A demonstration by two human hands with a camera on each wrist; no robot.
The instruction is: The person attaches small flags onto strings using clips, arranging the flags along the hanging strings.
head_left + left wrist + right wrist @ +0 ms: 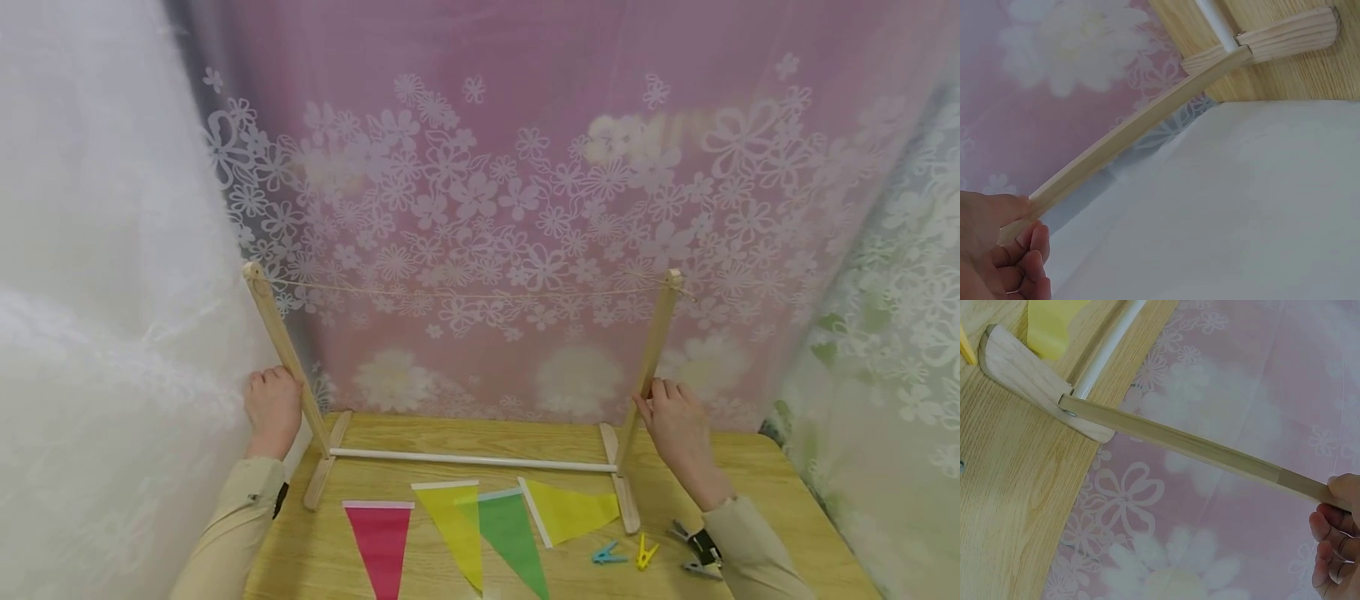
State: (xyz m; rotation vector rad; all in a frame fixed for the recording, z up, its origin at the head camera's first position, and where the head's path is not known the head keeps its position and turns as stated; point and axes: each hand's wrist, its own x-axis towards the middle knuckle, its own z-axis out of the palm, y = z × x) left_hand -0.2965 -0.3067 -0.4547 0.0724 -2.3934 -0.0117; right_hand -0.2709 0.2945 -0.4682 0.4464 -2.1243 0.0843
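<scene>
A wooden stand with two upright posts stands on the table, a thin string tied between the post tops and a white rod joining the bases. My left hand pinches the left post around mid-height; the left wrist view shows thumb and curled fingers on the wood. On the other side my right hand pinches the right post between thumb and fingers, as the right wrist view also shows on that post. The string hangs with a slight sag and carries nothing.
Before the stand lie a red pennant, a yellow pennant, a green pennant and another yellow pennant. Blue and yellow clothespins and grey clips sit at right. A flowered curtain hangs behind.
</scene>
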